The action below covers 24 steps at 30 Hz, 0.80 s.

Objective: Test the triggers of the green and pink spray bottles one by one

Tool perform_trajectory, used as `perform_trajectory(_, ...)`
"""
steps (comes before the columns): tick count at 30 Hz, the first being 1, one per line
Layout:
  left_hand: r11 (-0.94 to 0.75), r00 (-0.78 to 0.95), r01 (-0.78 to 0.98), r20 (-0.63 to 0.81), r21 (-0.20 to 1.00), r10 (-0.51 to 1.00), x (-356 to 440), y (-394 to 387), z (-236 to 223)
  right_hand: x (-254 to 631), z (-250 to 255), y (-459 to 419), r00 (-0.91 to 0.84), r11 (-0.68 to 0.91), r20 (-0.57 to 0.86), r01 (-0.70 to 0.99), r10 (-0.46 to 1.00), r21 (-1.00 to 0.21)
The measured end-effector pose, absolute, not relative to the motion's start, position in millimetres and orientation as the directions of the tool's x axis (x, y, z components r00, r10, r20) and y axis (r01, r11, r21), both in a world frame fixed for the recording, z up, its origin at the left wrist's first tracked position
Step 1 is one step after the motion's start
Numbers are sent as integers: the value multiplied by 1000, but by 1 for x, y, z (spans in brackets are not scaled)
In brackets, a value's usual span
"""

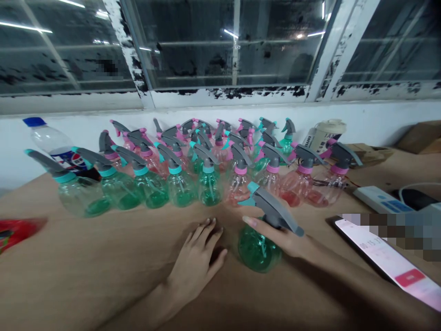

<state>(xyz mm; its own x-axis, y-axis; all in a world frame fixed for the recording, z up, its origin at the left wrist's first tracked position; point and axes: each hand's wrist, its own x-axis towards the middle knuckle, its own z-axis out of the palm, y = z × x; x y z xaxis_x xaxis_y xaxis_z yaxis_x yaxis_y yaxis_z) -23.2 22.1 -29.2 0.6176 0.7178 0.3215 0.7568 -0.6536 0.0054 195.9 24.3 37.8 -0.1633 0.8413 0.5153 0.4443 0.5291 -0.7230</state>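
Note:
My right hand (287,236) is closed around the neck of a green spray bottle (257,250) with a grey and turquoise trigger head. The bottle tilts slightly in front of the rows, and part of its neck is hidden by my fingers. To its left, my left hand (196,257) lies flat on the wooden table (103,266), fingers spread and holding nothing. Beyond both hands stands a front row of several spray bottles, green ones (181,191) on the left and pink ones (296,188) on the right. More pink and green bottles crowd behind them.
A Pepsi bottle (57,142) stands at the back left, near a red packet (19,232). At right lie a phone (389,262) showing a timer and a white power strip (381,200). A paper cup (325,135) and a cardboard box (422,136) sit by the wall.

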Motion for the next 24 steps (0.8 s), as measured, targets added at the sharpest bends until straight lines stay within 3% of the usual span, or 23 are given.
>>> perform_trajectory(6,-662,627,750,318,4,712,-23,23,-28,194,42,25,-170,565,550,418,818,-711)
perform_trajectory(13,-650,615,760,301,20,729,-22,22,-28,196,43,25,-168,546,560,560,811,-623)
perform_trajectory(19,-646,616,763,294,5,731,-23,22,-29,194,55,22,-184,550,533,474,826,-688)
perform_trajectory(24,-648,620,762,284,6,731,-23,23,-29,193,52,24,-193,610,596,446,780,-655)
